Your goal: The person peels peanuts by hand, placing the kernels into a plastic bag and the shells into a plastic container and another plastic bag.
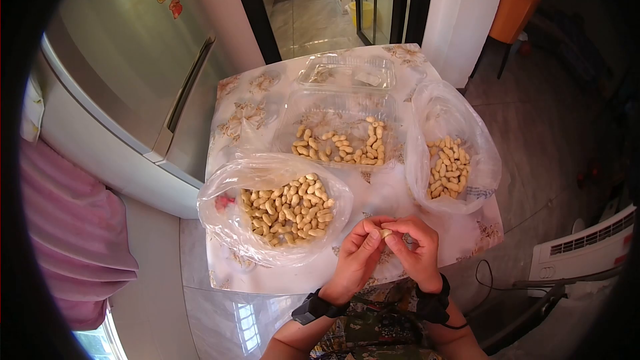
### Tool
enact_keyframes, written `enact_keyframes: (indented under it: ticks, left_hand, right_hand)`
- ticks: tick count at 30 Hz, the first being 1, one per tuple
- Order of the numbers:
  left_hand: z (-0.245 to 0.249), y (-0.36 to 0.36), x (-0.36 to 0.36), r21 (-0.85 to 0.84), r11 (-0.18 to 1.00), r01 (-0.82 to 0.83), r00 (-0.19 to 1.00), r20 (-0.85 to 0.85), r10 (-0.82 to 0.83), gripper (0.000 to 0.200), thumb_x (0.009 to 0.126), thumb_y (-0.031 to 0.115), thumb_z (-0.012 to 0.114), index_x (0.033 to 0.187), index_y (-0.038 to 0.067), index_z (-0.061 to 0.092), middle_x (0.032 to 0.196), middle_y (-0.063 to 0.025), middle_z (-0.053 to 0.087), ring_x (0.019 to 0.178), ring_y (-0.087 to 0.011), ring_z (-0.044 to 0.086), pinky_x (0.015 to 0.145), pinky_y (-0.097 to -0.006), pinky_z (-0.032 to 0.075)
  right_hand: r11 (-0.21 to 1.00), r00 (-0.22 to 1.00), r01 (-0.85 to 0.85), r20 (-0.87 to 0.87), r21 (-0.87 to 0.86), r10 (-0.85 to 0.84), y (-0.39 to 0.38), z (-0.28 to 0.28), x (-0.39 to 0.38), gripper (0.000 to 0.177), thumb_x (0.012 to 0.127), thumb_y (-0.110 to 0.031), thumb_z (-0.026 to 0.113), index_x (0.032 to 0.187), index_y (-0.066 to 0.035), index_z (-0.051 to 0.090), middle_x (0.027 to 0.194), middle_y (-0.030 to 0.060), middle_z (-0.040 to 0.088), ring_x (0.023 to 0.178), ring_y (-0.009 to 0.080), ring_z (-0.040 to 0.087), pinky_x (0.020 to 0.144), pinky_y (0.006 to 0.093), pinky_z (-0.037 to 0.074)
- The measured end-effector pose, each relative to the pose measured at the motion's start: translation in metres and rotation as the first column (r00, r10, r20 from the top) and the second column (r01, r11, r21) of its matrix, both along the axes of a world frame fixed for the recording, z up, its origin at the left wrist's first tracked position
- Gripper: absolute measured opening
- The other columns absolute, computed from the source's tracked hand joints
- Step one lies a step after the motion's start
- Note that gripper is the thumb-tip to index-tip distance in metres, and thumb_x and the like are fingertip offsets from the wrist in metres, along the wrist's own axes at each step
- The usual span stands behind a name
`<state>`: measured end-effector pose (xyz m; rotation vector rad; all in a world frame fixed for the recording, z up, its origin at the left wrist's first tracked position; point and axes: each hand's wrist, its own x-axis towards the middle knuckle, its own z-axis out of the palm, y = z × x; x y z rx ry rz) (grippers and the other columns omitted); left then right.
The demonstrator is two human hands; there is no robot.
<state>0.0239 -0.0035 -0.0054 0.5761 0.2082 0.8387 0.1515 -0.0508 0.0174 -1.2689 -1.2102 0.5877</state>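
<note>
Both my hands meet over the near edge of the table, fingertips pinched on one small peanut (385, 233). My left hand (361, 251) grips it from the left, and my right hand (417, 248) from the right. Just left of my hands lies an opened clear plastic bag (223, 187) with a heap of unshelled peanuts (290, 210) in it. Beyond them is a clear plastic box (343, 117) holding more peanuts (343, 150) along its near side. A second plastic bag (427, 110) on the right holds further peanuts (449, 170).
A patterned cloth (243, 117) covers the table. At the back lies another clear plastic tray (347, 70). The fridge (140, 47) stands close on the left, with pink fabric (77, 233) nearer to me. On the right are a white appliance (583, 243) with a cable and an orange chair (515, 10).
</note>
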Motion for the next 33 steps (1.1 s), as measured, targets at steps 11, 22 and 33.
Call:
enact_keyframes:
  ticks: [11,22,33]
  left_hand:
    - [-0.0001,0.0003,0.0,-0.004,1.0,-0.006,1.0,-0.009,0.006,0.014,0.1,0.015,0.049,0.107,0.004,0.054,0.125,-0.0083,0.052,0.114,-0.0156,0.05,0.102,-0.0348,0.037]
    - [0.0012,0.0001,0.0007,0.008,1.0,-0.014,1.0,-0.011,0.015,0.012,0.1,0.013,0.049,0.106,0.004,0.054,0.124,-0.0081,0.053,0.113,-0.0154,0.05,0.101,-0.0342,0.038]
    - [-0.0001,0.0,0.0005,0.004,1.0,-0.02,0.998,-0.059,0.02,0.011,0.099,0.015,0.051,0.1,0.004,0.055,0.125,-0.0097,0.052,0.115,-0.0198,0.051,0.103,-0.0388,0.039]
  right_hand:
    - [1.0,1.0,0.0,-0.009,0.004,0.0,0.0006,-0.0012,0.0,0.014,0.083,-0.004,0.07,0.097,-0.002,0.07,0.087,0.0086,0.066,0.073,0.0152,0.06,0.066,0.0258,0.048]
    - [1.0,1.0,-0.009,-0.013,0.011,0.009,0.0006,-0.0008,0.0005,0.014,0.083,-0.003,0.07,0.097,-0.002,0.068,0.093,0.0105,0.068,0.074,0.0148,0.06,0.067,0.0259,0.048]
    - [1.0,1.0,-0.008,0.004,0.021,0.008,0.001,-0.0009,0.0004,0.017,0.082,-0.002,0.07,0.099,-0.002,0.069,0.091,0.009,0.068,0.073,0.0148,0.06,0.067,0.0256,0.048]
